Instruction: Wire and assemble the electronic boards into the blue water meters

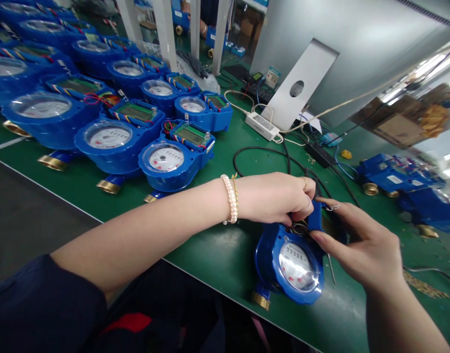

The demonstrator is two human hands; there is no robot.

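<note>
A blue water meter (291,267) with a round clear-topped dial and a brass threaded end lies tilted on the green bench near its front edge. My right hand (368,240) grips the blue display housing (315,218) at the meter's far side, thumb on the near face and index finger stretched along the top. My left hand (283,198) reaches across with its fingers curled down at the housing and the thin wires (300,228) beside it. What those fingertips pinch, if anything, is hidden. A thin metal rod (331,269) sticks out below my right hand.
Rows of similar blue meters (164,159) with open display boxes fill the left side. Behind my hands lie a black cable (243,152), a white power strip (262,126) and a large monitor's stand (296,88). More meters (390,176) sit at the right. Another person's hand (202,29) shows at the back.
</note>
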